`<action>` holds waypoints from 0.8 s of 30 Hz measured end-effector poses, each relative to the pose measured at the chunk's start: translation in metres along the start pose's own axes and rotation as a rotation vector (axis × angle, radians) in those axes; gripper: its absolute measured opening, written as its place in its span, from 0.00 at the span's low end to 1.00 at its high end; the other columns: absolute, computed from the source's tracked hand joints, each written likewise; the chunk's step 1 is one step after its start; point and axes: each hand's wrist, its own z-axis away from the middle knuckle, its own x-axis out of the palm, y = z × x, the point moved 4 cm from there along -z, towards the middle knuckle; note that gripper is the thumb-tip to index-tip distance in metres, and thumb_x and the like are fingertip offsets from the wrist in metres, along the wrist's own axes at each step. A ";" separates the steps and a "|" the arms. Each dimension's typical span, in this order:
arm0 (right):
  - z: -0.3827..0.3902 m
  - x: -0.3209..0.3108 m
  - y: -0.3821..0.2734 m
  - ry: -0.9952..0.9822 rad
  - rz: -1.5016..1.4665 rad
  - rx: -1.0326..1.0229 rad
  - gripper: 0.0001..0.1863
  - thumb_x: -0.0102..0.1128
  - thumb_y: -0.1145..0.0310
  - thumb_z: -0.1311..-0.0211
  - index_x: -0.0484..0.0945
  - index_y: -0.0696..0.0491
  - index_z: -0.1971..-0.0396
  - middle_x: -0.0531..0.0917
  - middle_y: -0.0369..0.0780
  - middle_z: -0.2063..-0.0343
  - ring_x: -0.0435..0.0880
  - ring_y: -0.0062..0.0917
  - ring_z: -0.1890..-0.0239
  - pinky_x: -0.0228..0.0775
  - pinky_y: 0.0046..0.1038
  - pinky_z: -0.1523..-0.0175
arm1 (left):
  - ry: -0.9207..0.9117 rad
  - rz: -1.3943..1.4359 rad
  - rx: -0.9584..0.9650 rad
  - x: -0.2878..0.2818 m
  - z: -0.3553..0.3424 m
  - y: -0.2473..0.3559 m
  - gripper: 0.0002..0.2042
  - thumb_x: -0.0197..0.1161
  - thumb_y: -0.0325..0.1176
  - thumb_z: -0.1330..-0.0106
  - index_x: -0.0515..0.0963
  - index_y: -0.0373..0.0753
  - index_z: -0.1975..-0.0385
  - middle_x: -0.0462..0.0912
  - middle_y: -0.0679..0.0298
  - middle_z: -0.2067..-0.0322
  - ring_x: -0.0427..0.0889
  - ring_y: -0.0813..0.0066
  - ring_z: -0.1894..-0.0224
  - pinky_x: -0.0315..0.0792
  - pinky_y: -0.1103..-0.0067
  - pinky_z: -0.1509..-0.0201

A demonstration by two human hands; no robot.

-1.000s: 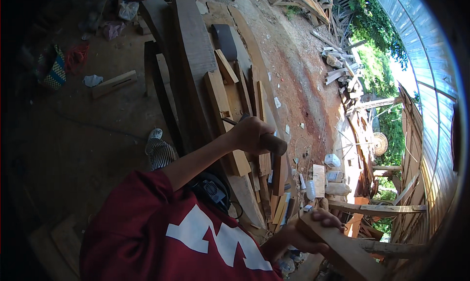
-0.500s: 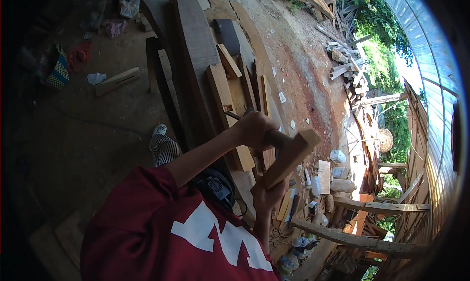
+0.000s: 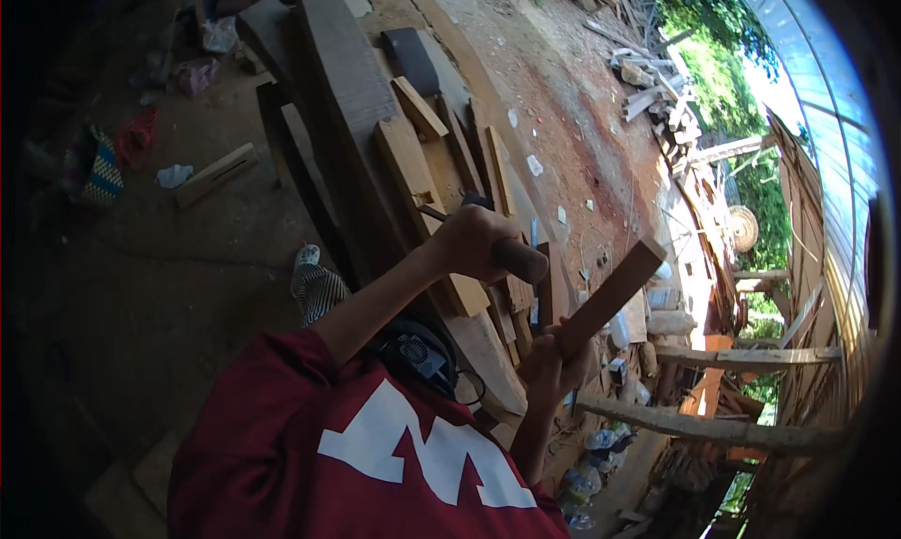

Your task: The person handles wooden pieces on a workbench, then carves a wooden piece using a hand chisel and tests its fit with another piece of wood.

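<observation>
The left hand is closed around a wooden tool handle above stacked planks. The right hand grips a short wooden board, tilted upward.

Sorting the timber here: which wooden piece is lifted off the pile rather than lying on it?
The short plank gripped at its lower end by the right hand, angled up in the air; the other boards lie flat on the stack.
</observation>
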 end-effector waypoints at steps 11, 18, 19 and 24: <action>-0.039 -0.059 0.188 -0.108 1.003 0.317 0.30 0.64 0.45 0.58 0.71 0.58 0.66 0.80 0.48 0.72 0.80 0.40 0.67 0.70 0.38 0.62 | -0.075 0.033 -0.020 -0.003 0.004 0.004 0.10 0.65 0.29 0.64 0.69 0.40 0.85 0.71 0.58 0.85 0.74 0.58 0.81 0.69 0.73 0.78; -0.047 -0.073 0.268 -0.201 0.937 0.115 0.29 0.62 0.48 0.54 0.71 0.54 0.57 0.77 0.49 0.64 0.75 0.40 0.56 0.66 0.37 0.52 | -0.033 0.011 -0.058 -0.015 0.001 0.002 0.08 0.63 0.30 0.57 0.70 0.37 0.86 0.70 0.60 0.87 0.74 0.66 0.84 0.67 0.79 0.78; -0.059 -0.085 0.272 -0.075 0.876 0.076 0.30 0.62 0.51 0.53 0.70 0.54 0.53 0.77 0.48 0.62 0.73 0.40 0.55 0.65 0.36 0.50 | -0.043 0.024 -0.053 -0.015 0.000 0.002 0.08 0.63 0.30 0.57 0.70 0.37 0.86 0.70 0.60 0.87 0.74 0.66 0.84 0.67 0.79 0.78; -0.089 -0.138 0.301 0.350 1.561 0.162 0.33 0.65 0.58 0.56 0.68 0.54 0.48 0.71 0.44 0.50 0.68 0.36 0.47 0.60 0.34 0.44 | -0.031 -0.006 -0.076 -0.014 0.000 0.002 0.08 0.63 0.30 0.57 0.69 0.37 0.86 0.69 0.60 0.88 0.72 0.66 0.85 0.66 0.78 0.79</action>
